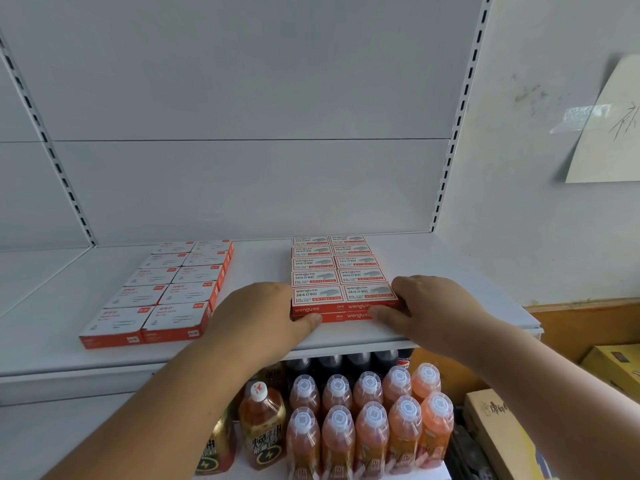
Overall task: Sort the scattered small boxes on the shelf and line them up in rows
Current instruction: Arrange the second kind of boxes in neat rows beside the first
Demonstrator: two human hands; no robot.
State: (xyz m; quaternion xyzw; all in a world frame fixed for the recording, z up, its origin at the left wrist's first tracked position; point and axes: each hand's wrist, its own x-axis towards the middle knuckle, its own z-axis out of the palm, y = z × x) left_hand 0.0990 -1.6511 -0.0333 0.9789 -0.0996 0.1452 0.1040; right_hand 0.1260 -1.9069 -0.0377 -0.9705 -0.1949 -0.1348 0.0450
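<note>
Landmark: shelf (346, 336).
Below its front edge: drink bottles (370, 420), ten orange capped ones counted, darker ones behind.
On it, nearest: left hand (263, 313) and right hand (429, 303), fingers curled, squeezing the front of the staple boxes (344, 271) from either side, thumbs on the front face. Two columns of five, at least two layers at the front.
Left of these, well apart: white-topped boxes (169, 289), ten, two columns of five.
Risk: uneven squeezing probably buckles the columns or tips the upper layer off the edge.
</note>
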